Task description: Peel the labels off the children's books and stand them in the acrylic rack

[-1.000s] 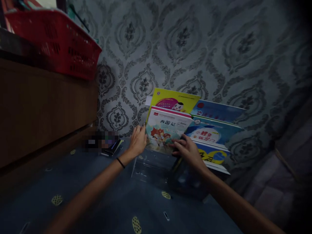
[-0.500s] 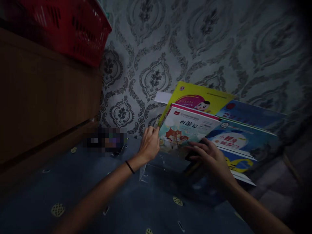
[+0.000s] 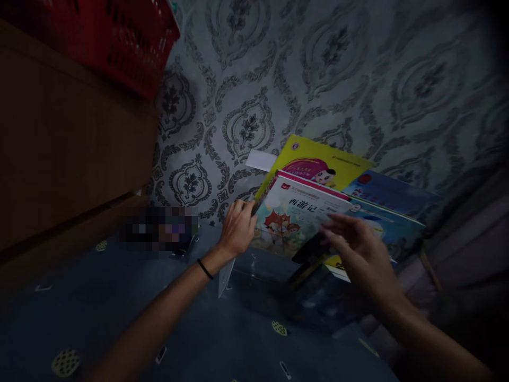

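Several picture books stand upright in a rack against the wall. At the front left is a white-covered book (image 3: pixel 290 212) with a red leaf picture. Behind it rises a yellow book (image 3: pixel 338 159) with a cartoon child, and a blue book (image 3: pixel 393 191) lies to its right. My left hand (image 3: pixel 238 228), a black band on its wrist, is closed round the left edge of the books. My right hand (image 3: pixel 361 249) hovers in front of the right side, fingers stretched and apart, with nothing in them. It hides part of a teal book (image 3: pixel 401 223).
A red basket (image 3: pixel 135 48) sits on a wooden cabinet (image 3: pixel 75 143) at the left. A blurred-out dark item (image 3: pixel 159 231) lies on the dark blue patterned cloth (image 3: pixel 191 329). Patterned wallpaper (image 3: pixel 246 127) covers the wall; grey fabric (image 3: pixel 445 265) hangs at the right.
My right hand has moved right and away from the white book's front, with fingers more spread. The view has shifted slightly. My left hand keeps its hold on the left edge.
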`<state>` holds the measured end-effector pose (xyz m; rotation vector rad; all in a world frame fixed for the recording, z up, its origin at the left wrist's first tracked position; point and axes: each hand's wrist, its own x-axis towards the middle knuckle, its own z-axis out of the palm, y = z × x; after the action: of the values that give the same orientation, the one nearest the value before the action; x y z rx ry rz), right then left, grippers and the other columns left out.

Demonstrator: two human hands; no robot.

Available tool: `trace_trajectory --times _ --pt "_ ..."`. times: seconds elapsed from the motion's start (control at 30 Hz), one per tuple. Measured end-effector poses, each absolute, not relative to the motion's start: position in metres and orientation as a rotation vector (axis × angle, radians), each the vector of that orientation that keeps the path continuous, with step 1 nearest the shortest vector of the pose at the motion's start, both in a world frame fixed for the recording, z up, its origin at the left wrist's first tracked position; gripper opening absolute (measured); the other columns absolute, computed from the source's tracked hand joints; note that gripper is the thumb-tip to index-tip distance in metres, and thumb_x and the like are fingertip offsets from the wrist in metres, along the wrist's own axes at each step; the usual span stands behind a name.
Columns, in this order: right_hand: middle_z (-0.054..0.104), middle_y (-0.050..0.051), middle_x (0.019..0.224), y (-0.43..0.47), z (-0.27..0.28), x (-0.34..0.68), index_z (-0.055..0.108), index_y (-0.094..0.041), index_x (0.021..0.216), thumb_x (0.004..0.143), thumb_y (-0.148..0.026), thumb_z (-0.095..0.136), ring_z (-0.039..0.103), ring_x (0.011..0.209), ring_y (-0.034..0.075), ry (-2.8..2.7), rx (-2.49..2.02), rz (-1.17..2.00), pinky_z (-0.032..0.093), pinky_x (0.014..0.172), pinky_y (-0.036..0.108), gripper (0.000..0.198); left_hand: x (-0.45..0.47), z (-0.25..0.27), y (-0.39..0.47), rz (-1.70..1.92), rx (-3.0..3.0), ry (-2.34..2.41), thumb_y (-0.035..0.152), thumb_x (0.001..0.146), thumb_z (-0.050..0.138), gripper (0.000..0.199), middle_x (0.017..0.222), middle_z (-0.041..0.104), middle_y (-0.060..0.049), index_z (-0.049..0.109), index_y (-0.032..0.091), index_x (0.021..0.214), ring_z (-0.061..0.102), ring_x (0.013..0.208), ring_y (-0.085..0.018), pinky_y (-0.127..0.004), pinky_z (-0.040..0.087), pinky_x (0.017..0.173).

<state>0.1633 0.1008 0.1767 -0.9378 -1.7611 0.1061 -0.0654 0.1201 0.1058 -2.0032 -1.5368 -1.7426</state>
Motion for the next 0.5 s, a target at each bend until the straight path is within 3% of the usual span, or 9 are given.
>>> trace_trajectory --times 0.07,0.17,0.27,0.5 --pt "0.07 0.013 0.112 0.102 0.202 0.153 0.062 -0.025 0.113 0.086 -0.045 0.058 0.069 0.104 0.032 -1.888 -0.905 -0.266 0.057 0.091 0.055 0.033 -0.065 0.107 0.124 -1.791 -1.991 -1.524 0.018 0.094 0.052 0.038 0.115 0.06 -0.01 0.057 0.017 0.132 0.056 0.113 -0.026 -0.041 0.047 0.103" --pt "0.064 0.022 0.129 0.119 0.232 0.136 0.06 -0.017 0.124 0.091 -0.044 0.051 0.058 0.126 0.036 -2.106 -0.805 -0.627 0.046 0.106 0.058 0.044 -0.062 0.105 0.128 -1.841 -1.986 -1.498 0.018 0.093 0.056 0.038 0.116 0.06 -0.01 0.058 0.016 0.131 0.056 0.113 -0.027 -0.04 0.047 0.102" --pt "0.067 0.023 0.121 0.146 0.249 0.123 0.06 -0.011 0.127 0.094 -0.046 0.046 0.063 0.115 0.037 -2.174 -0.874 -0.717 0.05 0.097 0.056 0.05 -0.06 0.106 0.129 -1.853 -1.984 -1.494 0.016 0.092 0.059 0.038 0.115 0.061 -0.01 0.059 0.015 0.13 0.056 0.113 -0.026 -0.04 0.046 0.103" --pt "0.073 0.016 0.103 0.171 0.26 0.102 0.068 -0.016 0.111 0.098 -0.044 0.039 0.066 0.093 0.032 -2.29 -0.868 -0.706 0.05 0.082 0.044 0.043 -0.059 0.112 0.13 -1.845 -1.995 -1.56 0.018 0.093 0.058 0.03 0.113 0.062 -0.01 0.063 0.017 0.123 0.056 0.111 -0.026 -0.039 0.046 0.102"
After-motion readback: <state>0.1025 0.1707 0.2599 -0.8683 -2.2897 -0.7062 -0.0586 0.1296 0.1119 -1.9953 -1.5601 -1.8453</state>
